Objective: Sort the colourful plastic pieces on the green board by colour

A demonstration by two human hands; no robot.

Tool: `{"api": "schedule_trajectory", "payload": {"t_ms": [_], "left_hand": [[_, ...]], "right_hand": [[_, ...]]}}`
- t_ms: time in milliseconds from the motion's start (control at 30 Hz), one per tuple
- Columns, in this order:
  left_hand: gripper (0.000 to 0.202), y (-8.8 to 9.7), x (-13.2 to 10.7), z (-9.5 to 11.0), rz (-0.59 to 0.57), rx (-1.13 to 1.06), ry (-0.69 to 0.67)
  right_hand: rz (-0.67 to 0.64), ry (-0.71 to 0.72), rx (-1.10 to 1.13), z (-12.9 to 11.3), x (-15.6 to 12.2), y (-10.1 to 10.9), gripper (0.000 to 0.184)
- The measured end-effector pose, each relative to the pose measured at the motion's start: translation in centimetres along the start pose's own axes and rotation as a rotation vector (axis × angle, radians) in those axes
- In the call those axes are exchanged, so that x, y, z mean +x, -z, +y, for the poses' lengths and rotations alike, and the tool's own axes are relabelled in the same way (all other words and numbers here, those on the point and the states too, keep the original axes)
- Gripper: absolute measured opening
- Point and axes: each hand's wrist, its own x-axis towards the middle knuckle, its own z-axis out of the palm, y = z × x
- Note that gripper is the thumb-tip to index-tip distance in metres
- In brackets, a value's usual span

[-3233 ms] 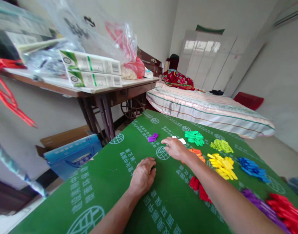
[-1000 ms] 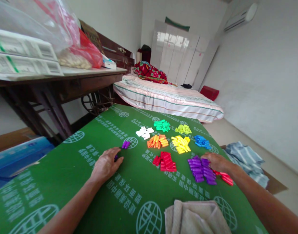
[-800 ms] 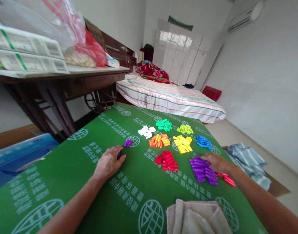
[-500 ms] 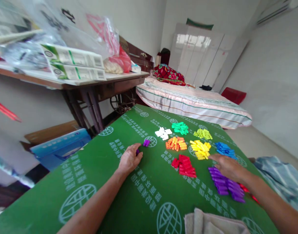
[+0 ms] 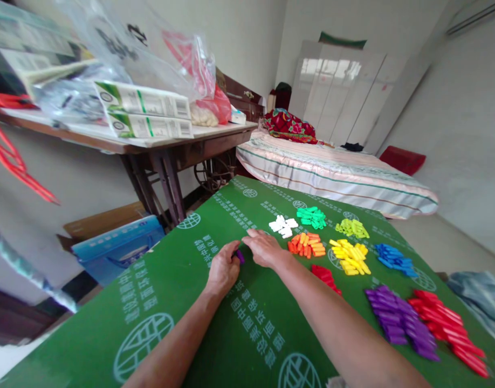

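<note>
On the green board, my left hand [image 5: 224,269] is closed with its fingertips on a small purple plastic piece [image 5: 241,256], which pokes out beside the thumb. My right hand [image 5: 264,248] has its fingers bent together, almost touching the left fingertips; what they pinch, if anything, is hidden. Just beyond the right hand lie a white pile [image 5: 283,226] and an orange pile [image 5: 306,245] of similar small pieces. The right forearm partly covers a red pile [image 5: 327,276].
Farther right are green [image 5: 311,217], lime [image 5: 352,228], yellow [image 5: 350,256], blue [image 5: 394,260] and purple [image 5: 400,320] piles, plus longer red pieces [image 5: 447,330]. A sewing-machine table [image 5: 227,129] with boxes and bags stands left; a bed [image 5: 336,172] lies behind the green board [image 5: 199,334].
My right hand has moved left from the purple and yellow piles to beside my left hand. The camera view has shifted, and the longer red pieces at the right now show fully.
</note>
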Motion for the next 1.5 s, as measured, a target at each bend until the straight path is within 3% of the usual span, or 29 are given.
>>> {"api": "schedule_trajectory", "payload": {"t_ms": [133,300,400,567,767,933,1033,1133,1267,1500], "left_hand": [[0.042,0.2,0.4,0.0,-0.035,0.071,-0.062],[0.038,0.0,1.1,0.0,-0.073,0.150,-0.100],[0.039,-0.1,1.2,0.1,-0.091,0.181,-0.132],[0.039,0.1,1.2,0.2,-0.125,0.227,-0.163],[0.042,0.0,1.4,0.3,-0.147,0.269,-0.177],[0.040,0.0,1.5,0.4,-0.127,0.299,-0.191],[0.039,0.1,1.5,0.6,-0.133,0.308,-0.211],[0.040,0.2,1.5,0.7,-0.146,0.317,-0.219],[0.043,0.0,1.7,0.5,-0.152,0.334,-0.213],[0.049,-0.1,1.7,0.6,-0.178,0.335,-0.194]], "right_hand": [[-0.061,-0.056,-0.023,-0.8,2.0,-0.6,0.030],[-0.034,-0.102,-0.032,-0.8,-0.5,-0.3,0.028],[0.001,-0.140,-0.031,-1.0,-4.1,0.1,0.032],[0.030,-0.239,-0.027,0.2,-12.3,0.6,0.024],[0.053,-0.560,-0.025,5.7,-22.1,1.1,0.019],[0.260,-0.688,0.114,10.2,-27.2,0.7,0.024],[0.418,-0.710,0.184,12.0,-28.9,0.4,0.027],[0.468,-0.760,0.156,13.3,-30.3,0.1,0.029],[0.368,-0.816,0.112,14.3,-31.5,-0.7,0.030],[0.152,-0.728,0.064,13.6,-30.6,-1.9,0.028]]}}
